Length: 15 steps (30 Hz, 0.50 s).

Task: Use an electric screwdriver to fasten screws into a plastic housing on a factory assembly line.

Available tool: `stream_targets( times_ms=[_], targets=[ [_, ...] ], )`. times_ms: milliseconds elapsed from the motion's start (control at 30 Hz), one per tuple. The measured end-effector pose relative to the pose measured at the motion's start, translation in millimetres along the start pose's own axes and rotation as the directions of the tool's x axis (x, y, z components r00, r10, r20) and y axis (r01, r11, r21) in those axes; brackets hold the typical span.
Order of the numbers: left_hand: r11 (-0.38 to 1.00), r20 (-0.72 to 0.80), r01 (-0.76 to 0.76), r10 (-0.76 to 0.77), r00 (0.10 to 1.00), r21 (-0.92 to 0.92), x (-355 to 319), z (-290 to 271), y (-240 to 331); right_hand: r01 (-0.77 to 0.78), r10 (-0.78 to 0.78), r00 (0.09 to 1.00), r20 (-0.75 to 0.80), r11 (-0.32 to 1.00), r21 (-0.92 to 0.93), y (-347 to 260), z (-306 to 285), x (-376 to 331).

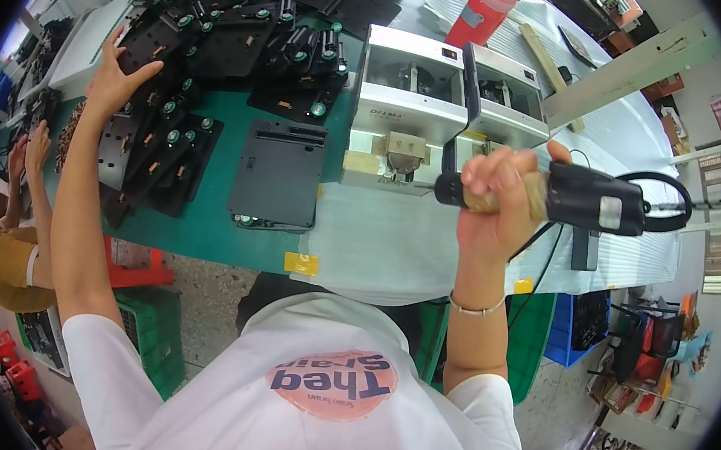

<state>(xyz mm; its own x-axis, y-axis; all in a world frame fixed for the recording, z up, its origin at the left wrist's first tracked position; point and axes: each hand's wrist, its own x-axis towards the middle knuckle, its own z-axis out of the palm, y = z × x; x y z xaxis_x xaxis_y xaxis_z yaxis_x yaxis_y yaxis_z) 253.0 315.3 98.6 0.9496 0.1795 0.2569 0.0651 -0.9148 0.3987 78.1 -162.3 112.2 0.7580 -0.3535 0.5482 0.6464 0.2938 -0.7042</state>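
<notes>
Green tabletop (206, 229), upper half of frame. Left hand (116, 75), upper left, fingers spread and released, rests on stacked black plates (164, 122), steadying them. Right hand (500, 199), centre right, is clenched round a black power screwdriver (581, 197), held level above white sheeting (376, 243).

Black plates (279, 171) looked matt plastic; the screwdriver (590, 198) beside them, glossy black plastic. Mat (205, 233) beneath: smooth green. Machines (411, 84) behind: pale metal.
</notes>
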Motion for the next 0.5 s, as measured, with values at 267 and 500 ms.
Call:
stream_targets(
  times_ms=[267,500],
  targets=[
    [0.944,-0.132,-0.275,0.253,0.958,-0.180,-104,-34,74,0.054,-0.047,0.994,0.097,0.996,-0.066,18,9,3],
    [0.767,0.124,-0.317,0.455,0.882,-0.558,-233,-26,149,0.079,-0.059,0.982,0.180,0.991,-0.108,27,6,8]
  ],
)
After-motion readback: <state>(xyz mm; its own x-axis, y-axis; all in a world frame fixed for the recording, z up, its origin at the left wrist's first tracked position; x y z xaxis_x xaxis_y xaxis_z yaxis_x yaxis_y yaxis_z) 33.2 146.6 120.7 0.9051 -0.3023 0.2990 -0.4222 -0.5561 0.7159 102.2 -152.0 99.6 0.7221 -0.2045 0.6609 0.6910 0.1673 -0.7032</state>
